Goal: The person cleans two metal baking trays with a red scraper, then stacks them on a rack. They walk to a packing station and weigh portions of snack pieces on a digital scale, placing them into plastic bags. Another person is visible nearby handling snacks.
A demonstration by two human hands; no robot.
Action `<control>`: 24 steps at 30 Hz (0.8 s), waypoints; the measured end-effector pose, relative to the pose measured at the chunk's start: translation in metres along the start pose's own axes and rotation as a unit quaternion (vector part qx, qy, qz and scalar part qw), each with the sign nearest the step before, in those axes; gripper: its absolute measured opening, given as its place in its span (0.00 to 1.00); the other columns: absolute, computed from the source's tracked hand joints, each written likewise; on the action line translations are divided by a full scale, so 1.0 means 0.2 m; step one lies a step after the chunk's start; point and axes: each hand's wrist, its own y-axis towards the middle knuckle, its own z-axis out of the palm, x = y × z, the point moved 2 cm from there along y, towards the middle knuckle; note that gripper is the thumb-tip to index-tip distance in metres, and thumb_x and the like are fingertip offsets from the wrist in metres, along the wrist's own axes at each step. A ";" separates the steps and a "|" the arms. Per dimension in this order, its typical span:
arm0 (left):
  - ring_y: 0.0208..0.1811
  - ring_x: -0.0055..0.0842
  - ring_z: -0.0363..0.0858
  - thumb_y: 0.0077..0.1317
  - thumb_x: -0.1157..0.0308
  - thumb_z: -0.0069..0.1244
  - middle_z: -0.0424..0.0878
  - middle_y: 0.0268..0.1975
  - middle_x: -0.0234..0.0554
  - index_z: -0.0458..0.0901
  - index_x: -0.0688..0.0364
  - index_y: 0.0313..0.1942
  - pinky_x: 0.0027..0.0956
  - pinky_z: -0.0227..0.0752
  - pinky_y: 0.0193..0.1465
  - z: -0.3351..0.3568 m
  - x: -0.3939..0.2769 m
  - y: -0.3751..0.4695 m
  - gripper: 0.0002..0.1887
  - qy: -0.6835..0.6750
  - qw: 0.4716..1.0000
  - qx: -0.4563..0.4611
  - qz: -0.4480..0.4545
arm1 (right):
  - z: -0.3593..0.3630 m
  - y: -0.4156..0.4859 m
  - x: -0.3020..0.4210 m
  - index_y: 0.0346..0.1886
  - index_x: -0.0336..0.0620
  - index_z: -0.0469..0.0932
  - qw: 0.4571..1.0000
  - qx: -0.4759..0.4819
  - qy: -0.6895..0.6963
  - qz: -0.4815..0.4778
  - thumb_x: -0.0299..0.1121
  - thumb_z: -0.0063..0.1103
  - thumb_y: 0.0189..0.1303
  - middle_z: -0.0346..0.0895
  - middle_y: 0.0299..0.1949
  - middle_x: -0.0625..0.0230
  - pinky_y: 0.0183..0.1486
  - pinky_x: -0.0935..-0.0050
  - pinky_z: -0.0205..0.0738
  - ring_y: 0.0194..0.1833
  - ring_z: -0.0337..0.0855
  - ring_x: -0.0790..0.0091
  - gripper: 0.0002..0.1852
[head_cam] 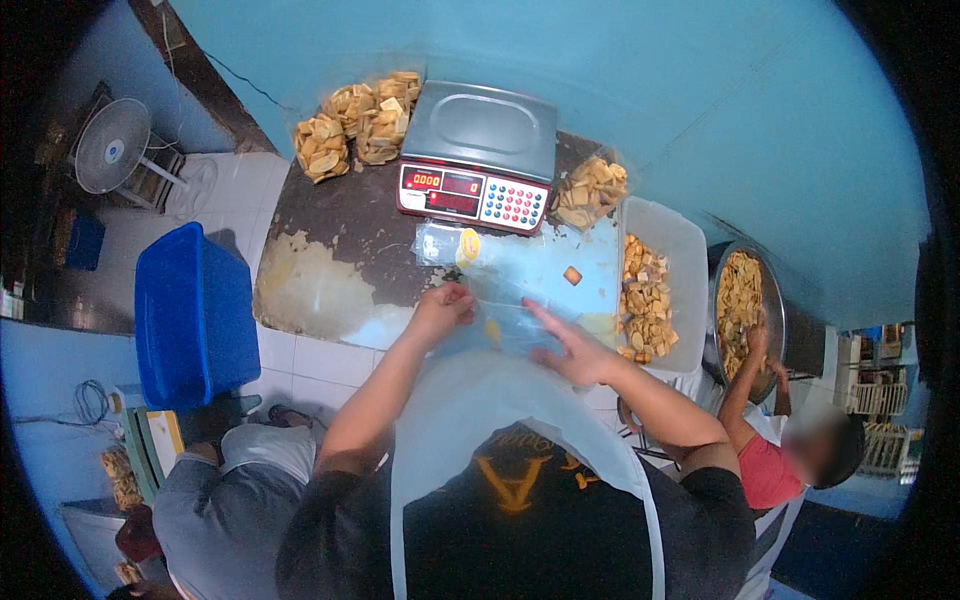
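My left hand is at the table's near edge, its thumb and fingertips pinched on the edge of a clear plastic bag. The thin film spreads toward my right hand, whose fingers are apart with the fingertips against it. A yellow label shows on the bag. Just beyond lie flat clear bags with round yellow stickers. Farther back stands a digital weighing scale with a bare metal pan and lit red displays. A single square biscuit lies right of the bags.
Filled biscuit bags stand left and right of the scale. A translucent bin holds packed biscuits. A co-worker's hand reaches into a metal basin of chips. A blue tub stands left; another person is behind it.
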 end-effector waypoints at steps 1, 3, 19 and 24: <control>0.35 0.23 0.83 0.71 0.74 0.54 0.83 0.37 0.35 0.80 0.64 0.46 0.29 0.81 0.41 0.00 0.01 0.00 0.07 0.001 1.000 0.017 -0.005 | -0.02 -0.01 0.01 0.78 0.41 0.56 0.999 -0.022 -0.005 -0.049 0.37 0.64 0.66 0.60 0.76 0.49 0.75 0.61 0.57 0.75 0.62 0.50 0.40; 0.36 0.25 0.84 0.69 0.75 0.54 0.83 0.37 0.37 0.79 0.65 0.47 0.31 0.81 0.42 0.02 0.00 -0.02 0.08 0.106 0.994 0.027 0.021 | -0.09 0.03 0.02 0.78 0.41 0.54 0.994 -0.038 -0.029 -0.101 0.41 0.70 0.62 0.58 0.76 0.49 0.76 0.61 0.56 0.76 0.60 0.50 0.46; 0.52 0.49 0.82 0.51 0.80 0.49 0.81 0.56 0.52 0.79 0.62 0.48 0.49 0.76 0.56 0.32 -1.12 -0.43 0.21 0.480 0.715 0.246 0.444 | 0.14 0.67 -0.08 0.64 0.43 0.75 0.875 0.360 -0.320 -0.040 0.51 0.65 0.60 0.76 0.63 0.50 0.66 0.55 0.68 0.65 0.75 0.52 0.33; 0.45 0.50 0.79 0.53 0.78 0.52 0.79 0.41 0.49 0.77 0.62 0.39 0.51 0.74 0.48 0.30 -1.06 -0.37 0.12 0.575 0.645 0.295 0.408 | 0.10 0.55 0.04 0.56 0.42 0.81 0.872 0.344 -0.349 0.012 0.44 0.61 0.62 0.82 0.55 0.50 0.58 0.52 0.74 0.56 0.82 0.51 0.22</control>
